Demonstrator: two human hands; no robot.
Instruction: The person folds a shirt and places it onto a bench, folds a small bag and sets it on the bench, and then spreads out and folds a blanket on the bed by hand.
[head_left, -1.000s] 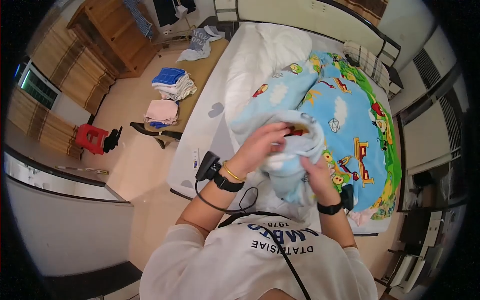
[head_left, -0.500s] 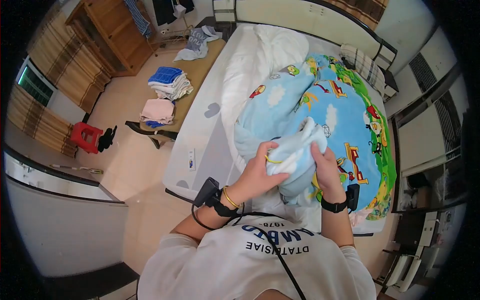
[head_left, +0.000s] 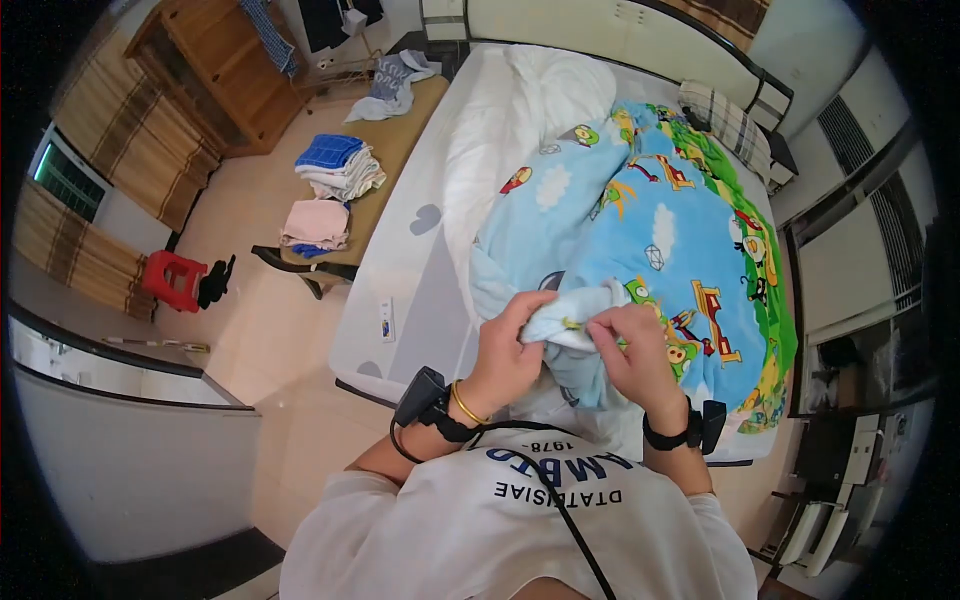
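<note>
A light blue quilt cover [head_left: 610, 235] with cartoon birds and clouds lies bunched over the bed. My left hand [head_left: 512, 345] is closed around a gathered edge of it, thumb and fingers gripping the pale fabric. A thin yellow string [head_left: 572, 324] lies against this bunched edge. At the right side of the bunch, my right hand [head_left: 640, 355] is pinched, its fingertips at the string's end. The fingers partly hide exactly how the string is held.
White bedding [head_left: 485, 130] lies along the left of the mattress [head_left: 400, 270], and a white packet [head_left: 387, 320] lies near its edge. Folded clothes [head_left: 318, 222] sit on a brown bench [head_left: 390, 150]. A red stool [head_left: 172, 280] stands on the floor. A plaid pillow [head_left: 735, 130] rests by the headboard.
My right hand has left the cover's right side and moved to the yellow string in a pinch. My left hand still grips the bunched fabric, which sits lower and flatter.
</note>
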